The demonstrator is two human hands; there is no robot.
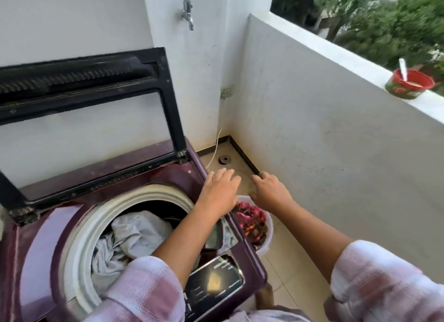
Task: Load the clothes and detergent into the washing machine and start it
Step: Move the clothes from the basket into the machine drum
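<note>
A maroon top-loading washing machine (36, 244) stands at lower left with its dark lid (91, 86) raised. Grey-white clothes (134, 235) lie inside the drum. On the floor to the machine's right sits a white bucket (269, 237) holding pink and dark clothes (249, 219). My left hand (219, 189) hovers over the machine's right edge, fingers spread and empty. Just above the bucket, my right hand (270, 189) is also empty, with its fingers loosely curled downward. A red detergent tub (408, 85) with a white scoop rests on the balcony ledge at far right.
The black control panel (213, 283) is at the machine's front right. A tap (187, 14) sticks out of the wall above. A wall socket (225, 91) with a white cable, and a floor drain (224, 160), lie in the corner. The white parapet wall (336, 153) closes the right side.
</note>
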